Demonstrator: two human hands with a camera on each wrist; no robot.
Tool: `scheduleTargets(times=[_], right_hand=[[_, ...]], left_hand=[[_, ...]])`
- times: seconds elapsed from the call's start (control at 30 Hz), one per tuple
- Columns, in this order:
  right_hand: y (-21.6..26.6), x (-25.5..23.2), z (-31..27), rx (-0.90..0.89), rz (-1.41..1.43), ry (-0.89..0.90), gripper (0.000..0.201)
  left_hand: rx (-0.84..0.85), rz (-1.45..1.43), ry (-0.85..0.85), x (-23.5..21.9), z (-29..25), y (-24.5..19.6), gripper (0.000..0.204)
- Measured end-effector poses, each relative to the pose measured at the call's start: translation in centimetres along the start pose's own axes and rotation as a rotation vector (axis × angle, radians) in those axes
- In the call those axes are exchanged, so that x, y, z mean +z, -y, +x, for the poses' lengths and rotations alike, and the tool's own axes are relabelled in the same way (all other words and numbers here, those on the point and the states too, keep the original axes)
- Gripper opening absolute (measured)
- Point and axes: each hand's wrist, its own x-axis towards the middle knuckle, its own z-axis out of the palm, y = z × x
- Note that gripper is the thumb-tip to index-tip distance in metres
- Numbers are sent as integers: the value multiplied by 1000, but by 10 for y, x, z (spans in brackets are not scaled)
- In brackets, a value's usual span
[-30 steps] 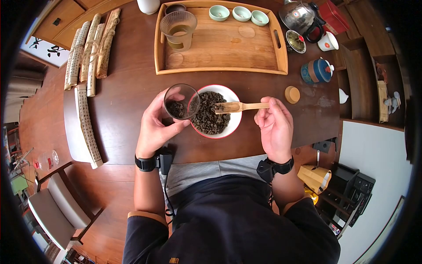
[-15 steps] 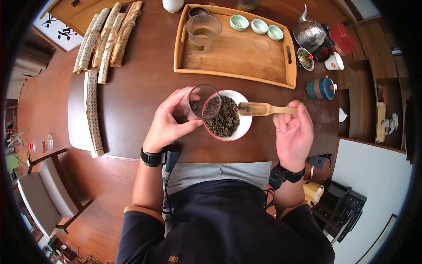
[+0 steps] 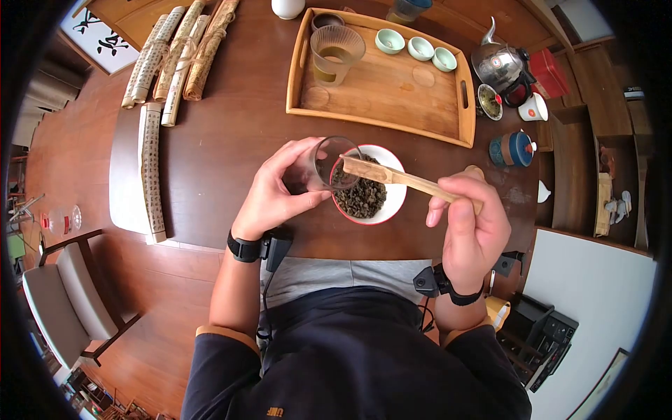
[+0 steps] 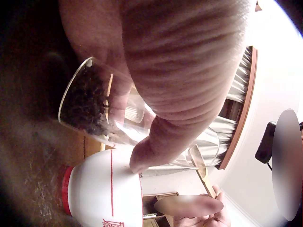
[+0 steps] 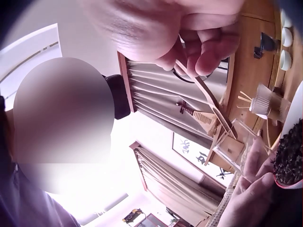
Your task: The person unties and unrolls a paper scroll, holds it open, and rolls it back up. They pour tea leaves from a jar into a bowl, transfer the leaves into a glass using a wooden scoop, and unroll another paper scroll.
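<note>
A clear glass [image 3: 323, 168] is gripped in the left hand [image 3: 274, 194], tilted with its mouth toward the white bowl. Dark leaves lie in its base in the left wrist view [image 4: 85, 101]. The red-rimmed white bowl [image 3: 393, 203] stands on the table holding dark curled tea leaves [image 3: 362, 198]; the left thumb is beside its rim. Between thumb and fingers, the right hand [image 3: 476, 227] pinches a bamboo scoop [image 3: 402, 180]. The scoop's tip is at the glass's mouth, above the bowl; whether it touches the glass I cannot tell.
Behind the bowl is a wooden tray [image 3: 378, 122] with a ribbed glass pitcher [image 3: 336, 59] and small green cups [image 3: 421, 48]. A kettle [image 3: 498, 64], lidded blue jar [image 3: 512, 149] and white cup [image 3: 533, 108] stand right. Paper scrolls [image 3: 150, 171] lie left.
The right hand has turned, and the scoop has swung from over the bowl's right side to the glass's mouth. The left hand still holds the glass beside the bowl. The head view has shifted.
</note>
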Motion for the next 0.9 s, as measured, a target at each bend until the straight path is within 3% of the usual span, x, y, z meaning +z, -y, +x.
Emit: scheduleTargets(times=[0.1, 0.17, 0.2, 0.33, 0.5, 0.73, 0.9], right_hand=[[0, -3, -4, -72, -65, -48, 26], [-3, -6, -8, -54, 99, -167, 23], [-4, -5, -9, -23, 180, -277, 21], [-10, -11, -16, 146, 283, -400, 21], [-22, 5, -33, 317, 196, -250, 21], [-34, 16, -33, 314, 164, -129, 18], [-39, 9, -36, 299, 57, -156, 18]], left_hand=[[-9, -3, 9, 0, 0, -1, 73], [-6, 12, 17, 0, 0, -2, 74], [-37, -22, 7, 0, 0, -4, 74], [-145, -154, -39, -1, -3, -7, 75], [-116, -140, -42, -2, -2, -4, 75], [-107, -181, -44, -2, -2, -1, 74], [-107, -154, -42, -2, -2, -2, 75]])
